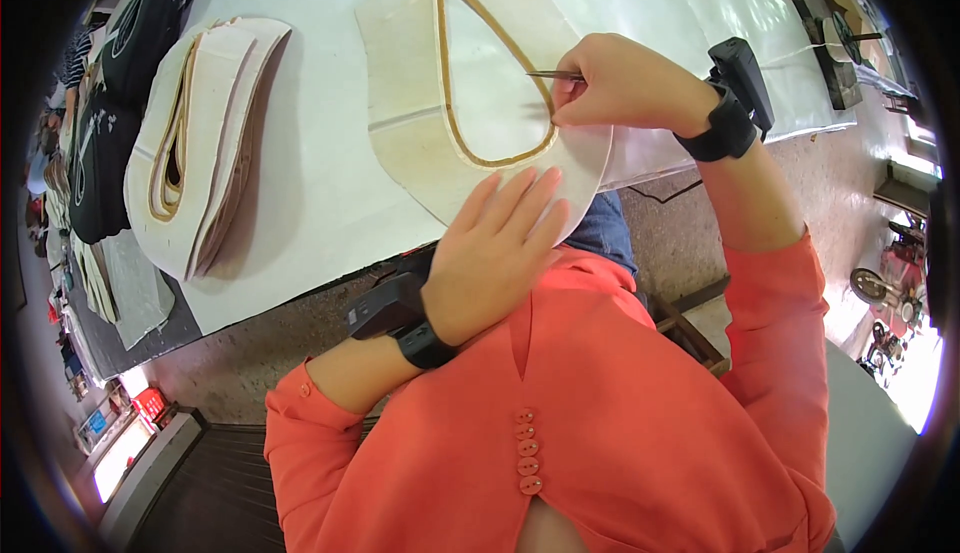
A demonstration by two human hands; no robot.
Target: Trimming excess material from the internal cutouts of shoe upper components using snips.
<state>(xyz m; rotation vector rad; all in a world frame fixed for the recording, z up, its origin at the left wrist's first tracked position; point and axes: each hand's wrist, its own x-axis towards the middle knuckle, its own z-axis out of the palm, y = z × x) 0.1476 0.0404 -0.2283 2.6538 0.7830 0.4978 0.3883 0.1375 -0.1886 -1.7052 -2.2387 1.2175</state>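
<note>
On the white-covered table lies a cream, collar-like flat piece [405, 143] with a teardrop opening edged by a tan-gold strip [443, 63]. My left hand [492, 258] rests flat on its near edge, fingers stretched out and holding nothing. At the right side of the opening, my right hand [625, 83] is closed around a thin, dark, pointed metal tool [548, 74]. The tool's tip points left over the opening, and its exact kind is hidden by the fist. The fingertips of that hand are at the tan-gold strip.
A stack of similar cream pieces [225, 143] lies to the left. Beside it, black fabric [105, 153] with white marks runs along the table's left side. A dark metal device with a wheel [845, 38] stands at the far right. The table's front edge [290, 303] runs just before me.
</note>
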